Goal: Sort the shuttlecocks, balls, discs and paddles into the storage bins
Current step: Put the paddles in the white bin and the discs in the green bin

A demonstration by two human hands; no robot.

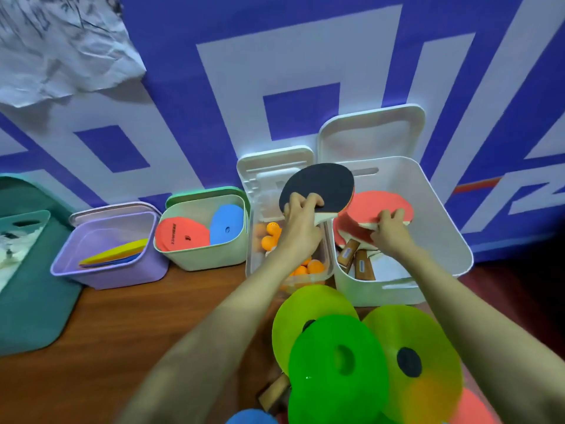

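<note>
Paddle step in hand. Left hand (301, 218) is curled round the neck of a black-faced paddle (321, 185), thumb and fingers on the blade base, holding it up over the rim between the narrow ball bin (251, 240) and the big white bin (440, 228). Right hand (391, 231) is down inside the white bin, fingers curled over the edge of a red-faced paddle (379, 203) that lies tilted on the others; wooden handles (363, 264) poke toward the near wall. Next move, my read: shift the black paddle right and lower it flat onto the stack, with the right hand holding the red one aside so the blades nest rather than jam on the handles. Black rubber looks clean, blade edge pale wood, handle mostly hidden by the hand. After that come the discs: green discs (336, 362) are loose in a pile at the near edge of the desk (122, 316), with a blue one and a red one partly in view. Orange balls (312, 266) sit in the narrow bin.
</note>
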